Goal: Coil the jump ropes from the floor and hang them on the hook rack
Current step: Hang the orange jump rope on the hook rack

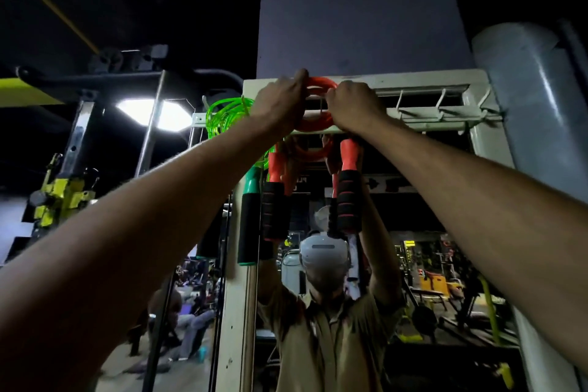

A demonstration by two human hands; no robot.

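**Overhead, both hands on the orange rope at the rack**

Up at the white hook rack [413, 114], my two hands are raised side by side, and both are closed on the coiled orange jump rope [318, 124]. My left hand [283, 102] grips the left side of the coil, with its fingers curled over the top of the loops. My right hand [353, 105] clamps the right side, knuckles toward me, pressed against the rack's lower bar. The coil sits between the two hands, up against the rack's front; I cannot tell whether it already rests on a hook, because my hands cover that spot.

Below the coil, the rope's two orange handles [348, 197] with black foam grips hang straight down, one left of centre and one right of it, close together but apart.

Just to the left, a green jump rope [226, 114] is coiled and hangs on the rack's left end, beside my left hand. Its green and black handle [249, 216] dangles just beside the left orange handle.

To the right of my right hand, several white hooks [442, 102] on the rack stand bare.

Under the rack is a mirror [445, 264] in a white frame, and it shows a person in a tan shirt with both arms lifted and a white headset [323, 253] on the head.
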